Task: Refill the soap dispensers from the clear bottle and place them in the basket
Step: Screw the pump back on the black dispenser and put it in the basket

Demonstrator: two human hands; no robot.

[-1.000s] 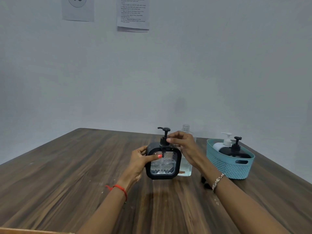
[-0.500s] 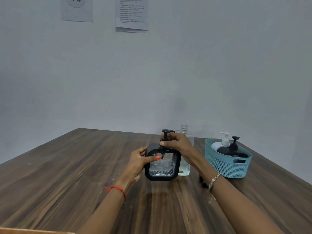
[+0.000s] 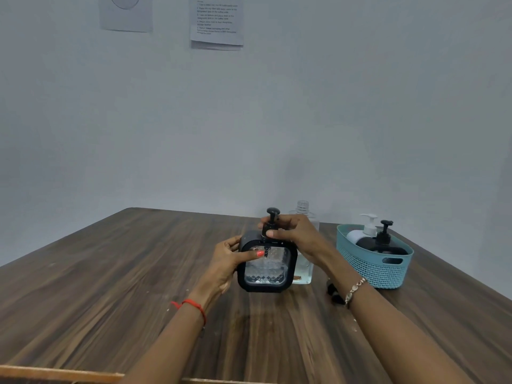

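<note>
A square black soap dispenser [image 3: 266, 268] with a clear patterned window stands on the wooden table [image 3: 110, 286]. My left hand [image 3: 227, 261] grips its left side, thumb across the window. My right hand [image 3: 293, 236] pinches the collar of its black pump head [image 3: 273, 214]. Right behind it stands the clear bottle [image 3: 304, 217], uncapped, with a little liquid at the bottom. To the right a teal basket [image 3: 374, 270] holds a white dispenser [image 3: 365, 225] and a black dispenser [image 3: 385, 239].
A small dark object [image 3: 333, 293], perhaps the bottle's cap, lies on the table beside my right wrist. The wall is close behind the table, with two papers [image 3: 216, 20] pinned high up. The table's near edge runs along the bottom.
My right hand has turned at the pump's collar, and the pump spout has swung from pointing left to facing away. The dispenser and my left hand stay in place.
</note>
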